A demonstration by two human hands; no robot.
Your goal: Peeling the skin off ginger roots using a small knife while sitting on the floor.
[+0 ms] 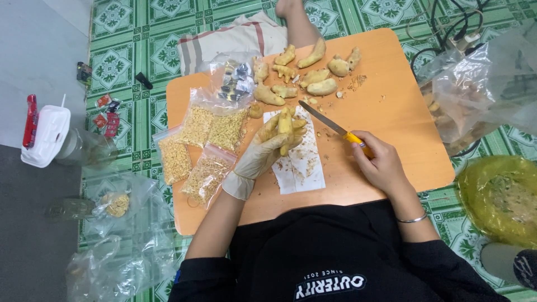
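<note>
Left grip (267, 150), in a pale latex glove, closed around a knobbly peeled ginger root (285, 127) above the white paper sheet (305, 168). Right grip (380, 162) clasps a yellow-handled steel knife (335, 128), blade right of the sheet, on the orange wooden desk (391, 112).

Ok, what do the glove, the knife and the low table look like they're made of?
The glove on the left hand looks like thin latex or a similar rubber: pale, matte, wrinkled at the cuff. The knife in the right hand seems to have a grey metal blade and a glossy yellow, probably plastic, handle. The table appears to be smooth orange-tan laminate or painted board; no grain shows.
</note>
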